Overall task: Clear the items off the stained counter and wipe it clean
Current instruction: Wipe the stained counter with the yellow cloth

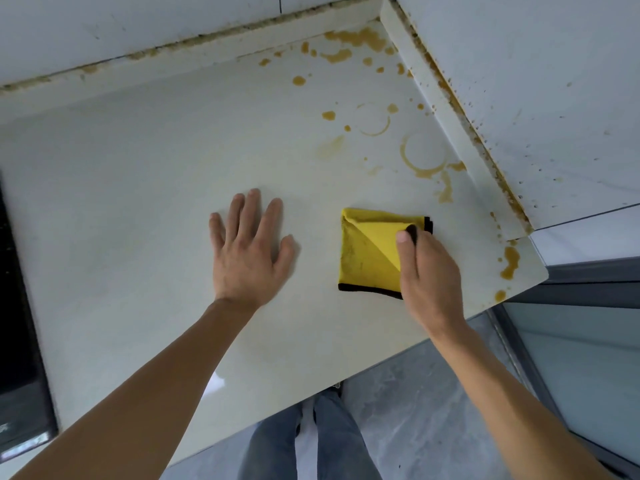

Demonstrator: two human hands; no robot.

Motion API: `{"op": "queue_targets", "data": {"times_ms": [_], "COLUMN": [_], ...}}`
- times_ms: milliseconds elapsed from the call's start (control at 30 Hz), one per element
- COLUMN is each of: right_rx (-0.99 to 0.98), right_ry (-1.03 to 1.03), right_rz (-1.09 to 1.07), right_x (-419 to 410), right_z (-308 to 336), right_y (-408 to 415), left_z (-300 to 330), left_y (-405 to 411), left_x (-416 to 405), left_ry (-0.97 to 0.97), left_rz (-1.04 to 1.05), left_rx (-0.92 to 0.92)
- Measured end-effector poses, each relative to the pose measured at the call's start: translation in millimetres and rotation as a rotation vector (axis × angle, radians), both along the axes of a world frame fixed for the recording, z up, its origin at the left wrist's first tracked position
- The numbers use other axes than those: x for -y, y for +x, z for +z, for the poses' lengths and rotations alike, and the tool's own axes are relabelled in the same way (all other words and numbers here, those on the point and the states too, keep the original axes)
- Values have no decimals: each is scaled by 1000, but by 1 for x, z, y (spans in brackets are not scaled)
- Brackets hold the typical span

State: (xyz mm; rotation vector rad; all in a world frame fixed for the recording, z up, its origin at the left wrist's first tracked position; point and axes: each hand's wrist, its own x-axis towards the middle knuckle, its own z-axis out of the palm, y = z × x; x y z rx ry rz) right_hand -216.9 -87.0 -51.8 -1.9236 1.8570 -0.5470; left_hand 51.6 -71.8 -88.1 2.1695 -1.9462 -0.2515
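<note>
A folded yellow cloth (370,252) with black trim lies on the pale counter (156,174). My right hand (427,268) grips the cloth's right side, thumb on top near its black corner. My left hand (251,249) rests flat on the counter to the cloth's left, fingers spread. Brown stains (424,161) with ring marks and drips cover the counter's far right corner beyond the cloth. More brown blotches (509,261) sit at the counter's right front corner.
A black cooktop (17,327) is set into the counter at the left edge. A raised backsplash ledge (450,112) with grimy seams runs along the back and right walls. Below the counter's front edge are grey floor and my legs (311,441).
</note>
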Motion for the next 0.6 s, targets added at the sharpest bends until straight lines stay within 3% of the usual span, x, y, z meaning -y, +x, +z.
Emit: {"op": "queue_targets", "data": {"times_ms": [200, 333, 600], "right_rx": [307, 481, -25], "right_ry": [257, 495, -141], "right_rz": [-270, -262, 160], "right_x": [37, 71, 105], "right_z": [18, 36, 108], "right_y": [-7, -24, -30], "left_z": [-1, -2, -6], "left_y": [-1, 1, 1], "left_x": [0, 0, 1], "left_ry": [-15, -33, -46], "left_rz": [-4, -6, -3], "left_rx": [-8, -14, -5]}}
